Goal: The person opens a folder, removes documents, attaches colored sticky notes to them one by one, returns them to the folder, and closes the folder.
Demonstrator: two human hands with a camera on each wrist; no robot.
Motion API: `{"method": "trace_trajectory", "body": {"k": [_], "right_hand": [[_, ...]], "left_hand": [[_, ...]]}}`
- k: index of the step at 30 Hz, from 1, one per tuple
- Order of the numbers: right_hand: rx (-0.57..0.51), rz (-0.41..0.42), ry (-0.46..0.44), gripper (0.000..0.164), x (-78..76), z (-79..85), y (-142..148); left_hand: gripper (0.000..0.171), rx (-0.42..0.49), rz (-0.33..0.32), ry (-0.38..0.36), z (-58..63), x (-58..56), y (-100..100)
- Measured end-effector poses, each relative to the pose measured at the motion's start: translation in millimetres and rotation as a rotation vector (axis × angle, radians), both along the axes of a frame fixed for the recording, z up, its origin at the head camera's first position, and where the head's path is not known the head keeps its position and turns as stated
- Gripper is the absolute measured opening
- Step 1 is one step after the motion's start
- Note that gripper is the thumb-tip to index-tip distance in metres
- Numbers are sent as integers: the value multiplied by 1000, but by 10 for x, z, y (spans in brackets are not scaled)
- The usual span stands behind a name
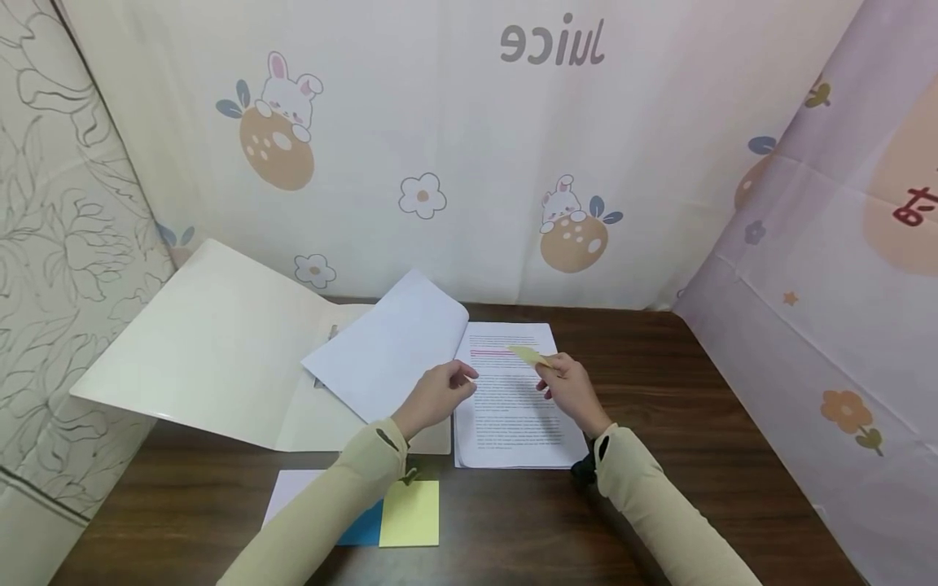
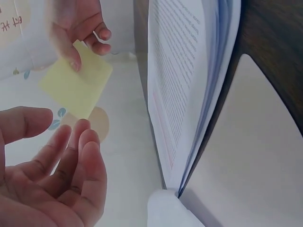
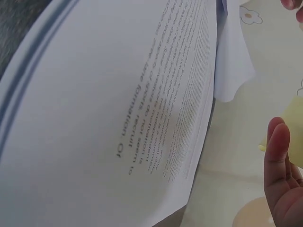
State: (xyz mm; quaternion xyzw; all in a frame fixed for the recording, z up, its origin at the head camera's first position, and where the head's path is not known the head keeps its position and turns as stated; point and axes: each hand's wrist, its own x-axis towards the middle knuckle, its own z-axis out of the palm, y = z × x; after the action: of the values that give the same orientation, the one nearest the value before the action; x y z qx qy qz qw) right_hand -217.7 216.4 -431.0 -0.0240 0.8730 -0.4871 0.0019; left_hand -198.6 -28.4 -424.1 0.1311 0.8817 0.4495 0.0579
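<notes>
Yellow sticky note (image 1: 526,356) held above printed pages (image 1: 513,415) | right hand (image 1: 573,393): grip narrow, thumb and fingers pinching the note | left hand (image 1: 438,395): grip wide, thumb apart from curved fingers, near the note | folded-back page (image 1: 396,350) overlaps white binder (image 1: 212,350) | yellow pad (image 1: 409,514) beside blue pad (image 1: 363,529) on the table (image 1: 696,391)

Rabbit-print curtain (image 1: 476,138) behind a dark brown wooden table (image 1: 667,374).

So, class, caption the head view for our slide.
The right hand pinches a yellow sticky note above a pink-marked printed page.
</notes>
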Motion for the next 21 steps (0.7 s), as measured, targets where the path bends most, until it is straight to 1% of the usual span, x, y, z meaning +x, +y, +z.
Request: {"method": "trace_trajectory", "body": {"k": [5, 10, 16, 21], "right_hand": [[28, 4, 21, 29, 22, -6, -16], [46, 18, 37, 27, 34, -21, -43], [72, 66, 69, 26, 58, -1, -100], [97, 90, 86, 25, 69, -12, -141]], "left_hand": [[30, 23, -5, 8, 10, -24, 70], [33, 46, -18, 42, 13, -24, 145], [33, 68, -20, 84, 31, -33, 227], [38, 84, -43, 63, 59, -44, 278]]}}
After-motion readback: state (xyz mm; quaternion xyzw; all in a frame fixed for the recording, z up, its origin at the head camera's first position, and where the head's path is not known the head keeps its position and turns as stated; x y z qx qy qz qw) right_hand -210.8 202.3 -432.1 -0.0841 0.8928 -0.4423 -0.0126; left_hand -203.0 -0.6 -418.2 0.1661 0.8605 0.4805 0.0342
